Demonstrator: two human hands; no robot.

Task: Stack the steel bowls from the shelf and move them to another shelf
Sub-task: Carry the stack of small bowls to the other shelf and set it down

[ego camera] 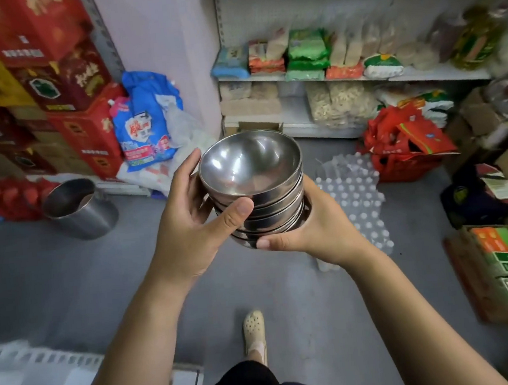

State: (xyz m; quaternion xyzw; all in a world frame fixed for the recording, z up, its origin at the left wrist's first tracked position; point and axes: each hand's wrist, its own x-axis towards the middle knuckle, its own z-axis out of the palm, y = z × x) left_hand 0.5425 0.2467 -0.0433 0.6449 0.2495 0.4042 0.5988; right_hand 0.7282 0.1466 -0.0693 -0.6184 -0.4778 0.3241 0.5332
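Stack of steel bowls (254, 189): nested, carried mid-air above the floor (101, 282); left hand (187, 216) and right hand (311, 227) each grip its sides; likely rigid, slick, moderately heavy; best supported underneath.

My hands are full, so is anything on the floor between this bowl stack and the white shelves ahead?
Partly: a wrapped bottle pack lies on the floor right of the bowl stack, red bags beyond it by the white shelves. The stack hides the floor straight ahead.
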